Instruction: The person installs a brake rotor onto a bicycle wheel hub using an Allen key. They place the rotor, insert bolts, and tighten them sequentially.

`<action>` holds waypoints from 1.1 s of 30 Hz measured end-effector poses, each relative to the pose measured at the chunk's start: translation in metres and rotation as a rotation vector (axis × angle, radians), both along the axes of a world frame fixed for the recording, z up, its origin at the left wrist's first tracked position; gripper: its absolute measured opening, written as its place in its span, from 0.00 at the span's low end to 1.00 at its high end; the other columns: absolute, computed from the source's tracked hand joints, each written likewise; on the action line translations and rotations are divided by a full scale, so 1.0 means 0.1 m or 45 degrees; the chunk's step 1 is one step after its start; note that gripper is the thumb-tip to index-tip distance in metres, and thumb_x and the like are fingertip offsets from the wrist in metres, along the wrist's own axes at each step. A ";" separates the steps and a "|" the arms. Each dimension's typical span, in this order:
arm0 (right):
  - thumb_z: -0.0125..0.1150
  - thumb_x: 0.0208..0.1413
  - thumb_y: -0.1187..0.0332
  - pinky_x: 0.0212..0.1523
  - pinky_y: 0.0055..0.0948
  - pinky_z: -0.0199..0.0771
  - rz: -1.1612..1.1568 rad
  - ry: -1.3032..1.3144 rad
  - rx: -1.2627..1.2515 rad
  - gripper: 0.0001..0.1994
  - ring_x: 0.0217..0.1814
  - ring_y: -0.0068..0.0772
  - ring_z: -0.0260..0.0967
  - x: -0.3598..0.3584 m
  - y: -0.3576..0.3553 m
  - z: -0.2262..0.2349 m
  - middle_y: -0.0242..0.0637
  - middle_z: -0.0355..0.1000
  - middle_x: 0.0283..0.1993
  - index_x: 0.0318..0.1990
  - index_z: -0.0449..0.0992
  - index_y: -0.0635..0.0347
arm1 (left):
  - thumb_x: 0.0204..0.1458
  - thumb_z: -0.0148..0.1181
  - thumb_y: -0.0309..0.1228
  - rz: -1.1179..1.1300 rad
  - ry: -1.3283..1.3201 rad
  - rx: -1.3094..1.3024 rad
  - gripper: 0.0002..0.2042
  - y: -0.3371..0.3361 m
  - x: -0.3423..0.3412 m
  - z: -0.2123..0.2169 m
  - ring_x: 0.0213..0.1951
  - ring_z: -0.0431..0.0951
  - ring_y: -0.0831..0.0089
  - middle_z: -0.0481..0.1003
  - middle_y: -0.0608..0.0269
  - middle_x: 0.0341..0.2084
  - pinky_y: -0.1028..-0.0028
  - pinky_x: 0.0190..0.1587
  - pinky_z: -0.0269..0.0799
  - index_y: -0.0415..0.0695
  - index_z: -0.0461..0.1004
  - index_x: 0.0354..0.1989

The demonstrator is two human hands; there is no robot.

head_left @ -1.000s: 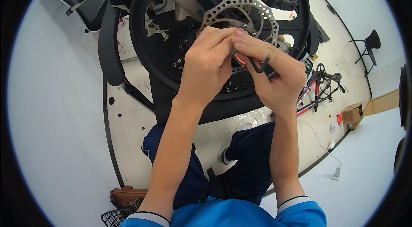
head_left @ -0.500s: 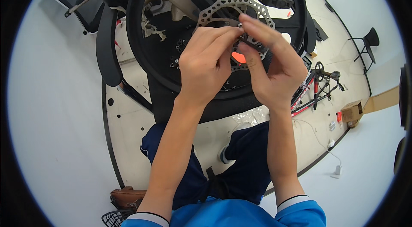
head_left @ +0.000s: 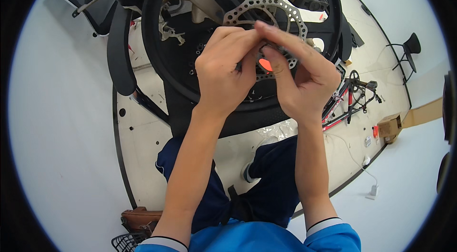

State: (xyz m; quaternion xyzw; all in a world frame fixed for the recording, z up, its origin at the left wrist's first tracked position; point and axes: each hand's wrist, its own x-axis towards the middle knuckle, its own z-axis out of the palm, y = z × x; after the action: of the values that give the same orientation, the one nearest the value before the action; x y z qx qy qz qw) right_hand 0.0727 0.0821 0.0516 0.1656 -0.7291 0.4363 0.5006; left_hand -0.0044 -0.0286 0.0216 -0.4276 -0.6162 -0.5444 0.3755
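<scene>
Both hands meet at the hub of the wheel, which stands upright between my knees near the middle of the mat. My left hand is curled narrow, fingertips pinched against the brake disc. My right hand is also narrow, thumb and forefinger closed on something small at the disc's centre; it may be a bolt or a key, I cannot tell. I judge the disc stiff, thin and sharp-edged, best held by its rim, and the wheel heavy, best gripped at the tyre. A red bike lies toward the mat's right edge.
</scene>
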 end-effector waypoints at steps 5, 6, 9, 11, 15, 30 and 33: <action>0.72 0.43 0.85 0.43 0.22 0.81 -0.046 -0.006 0.011 0.13 0.39 0.31 0.82 0.03 0.08 -0.07 0.40 0.83 0.38 0.39 0.84 0.66 | 0.40 0.65 0.14 -0.030 0.025 -0.044 0.14 -0.07 -0.01 0.05 0.35 0.83 0.66 0.83 0.57 0.35 0.74 0.40 0.77 0.37 0.83 0.39; 0.73 0.42 0.84 0.42 0.22 0.81 -0.053 0.024 0.006 0.13 0.38 0.31 0.82 0.02 0.08 -0.09 0.39 0.83 0.37 0.39 0.84 0.66 | 0.40 0.65 0.13 -0.029 -0.002 0.007 0.14 -0.05 0.00 0.03 0.35 0.83 0.67 0.83 0.57 0.34 0.74 0.39 0.77 0.37 0.83 0.38; 0.74 0.40 0.83 0.42 0.24 0.80 -0.053 0.016 -0.053 0.14 0.38 0.31 0.81 -0.01 0.08 -0.10 0.38 0.81 0.34 0.38 0.83 0.66 | 0.39 0.69 0.18 -0.014 -0.103 0.093 0.13 0.02 0.05 0.00 0.33 0.82 0.67 0.83 0.60 0.32 0.74 0.36 0.78 0.40 0.84 0.36; 0.75 0.39 0.83 0.42 0.26 0.79 -0.090 0.053 0.015 0.15 0.39 0.33 0.80 -0.03 0.05 -0.07 0.38 0.81 0.34 0.39 0.83 0.65 | 0.40 0.69 0.18 -0.023 -0.140 0.106 0.12 0.02 0.05 -0.02 0.32 0.82 0.65 0.82 0.62 0.31 0.74 0.36 0.78 0.41 0.84 0.36; 0.72 0.40 0.84 0.47 0.29 0.79 -0.090 0.046 0.162 0.14 0.45 0.36 0.80 -0.01 0.04 0.00 0.40 0.81 0.37 0.38 0.84 0.63 | 0.41 0.66 0.15 -0.095 -0.114 0.019 0.13 -0.03 0.05 0.03 0.34 0.83 0.65 0.83 0.59 0.32 0.73 0.38 0.78 0.40 0.84 0.37; 0.71 0.42 0.86 0.47 0.28 0.80 -0.042 0.024 0.131 0.13 0.44 0.36 0.81 0.04 0.05 0.01 0.42 0.82 0.42 0.38 0.83 0.66 | 0.43 0.65 0.14 -0.135 -0.115 0.074 0.11 0.01 0.03 0.00 0.34 0.84 0.67 0.83 0.55 0.33 0.76 0.38 0.78 0.35 0.83 0.37; 0.68 0.41 0.88 0.47 0.28 0.80 -0.052 0.009 0.155 0.15 0.45 0.38 0.82 0.04 0.07 -0.01 0.41 0.83 0.41 0.39 0.85 0.65 | 0.44 0.65 0.13 -0.115 -0.141 0.015 0.11 -0.03 0.05 0.03 0.34 0.84 0.67 0.84 0.54 0.33 0.75 0.38 0.78 0.35 0.83 0.38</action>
State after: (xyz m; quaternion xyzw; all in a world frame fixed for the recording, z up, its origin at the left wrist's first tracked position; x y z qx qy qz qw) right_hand 0.0764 0.0894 0.0501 0.1825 -0.7558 0.3803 0.5008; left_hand 0.0003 -0.0315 0.0245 -0.4220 -0.6128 -0.5874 0.3184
